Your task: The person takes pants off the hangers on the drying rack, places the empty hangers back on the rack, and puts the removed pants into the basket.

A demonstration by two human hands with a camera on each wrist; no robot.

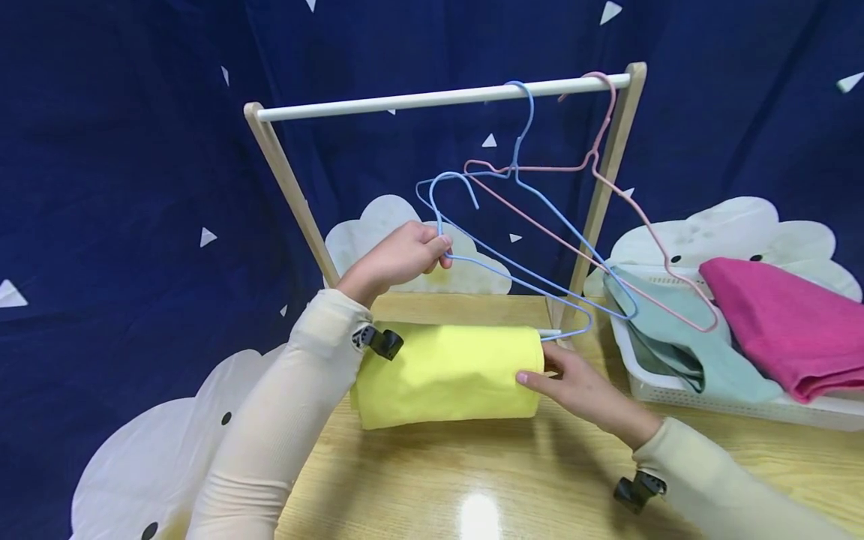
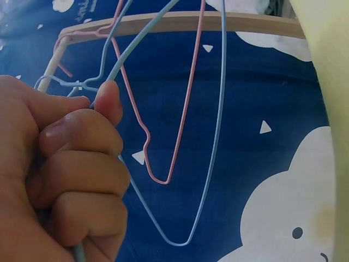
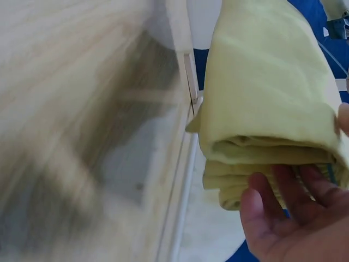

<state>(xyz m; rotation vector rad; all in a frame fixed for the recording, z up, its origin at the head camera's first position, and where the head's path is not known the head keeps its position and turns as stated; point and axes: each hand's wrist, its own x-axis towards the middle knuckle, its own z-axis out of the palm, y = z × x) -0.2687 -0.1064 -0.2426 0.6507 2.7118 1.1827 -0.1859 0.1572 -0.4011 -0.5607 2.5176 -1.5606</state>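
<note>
My left hand point(image 1: 412, 251) grips a light blue hanger point(image 1: 439, 196) just below its hook, and the hook stands free above my fist. Over the lower part of this hanger lies a folded yellow cloth point(image 1: 448, 371). At the cloth's right end my right hand point(image 1: 583, 386) holds the edge, with the thumb on the front face and other fingers behind it, partly hidden. In the right wrist view, the fingers point(image 3: 292, 191) touch the open end of the folds. The left wrist view shows my curled fingers point(image 2: 82, 153) round the hanger wire.
A white rail point(image 1: 418, 100) on wooden posts carries another blue hanger point(image 1: 529, 120) and a pink hanger point(image 1: 648, 217). To the right, a white basket point(image 1: 637, 379) holds a grey-green cloth point(image 1: 682, 330) and a magenta cloth point(image 1: 783, 315). The wooden table point(image 1: 405, 480) lies below.
</note>
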